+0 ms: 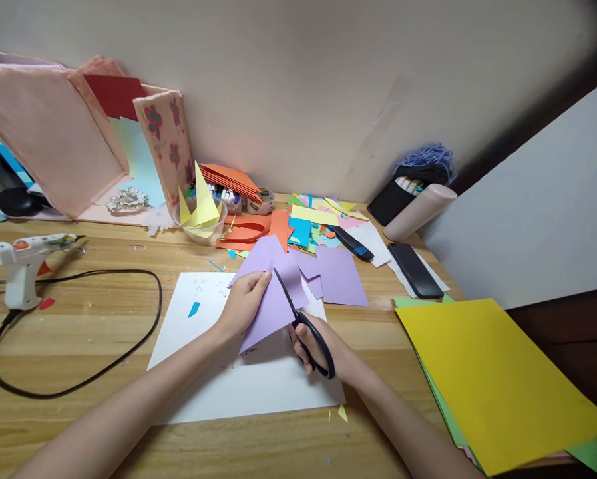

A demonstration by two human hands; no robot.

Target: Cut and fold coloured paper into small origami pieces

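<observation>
Steadily, my right hand (314, 351), fingers closed through the loops of the black scissors (303, 319), should take short snips while my left hand (243, 303) pinches the purple paper (273, 296) taut above the white sheet (258, 389), turning paper, not blades.

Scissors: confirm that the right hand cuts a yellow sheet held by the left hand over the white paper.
Not yellow: the head view shows the scissors in the right hand cutting a purple sheet, held by the left hand over the white paper.
</observation>
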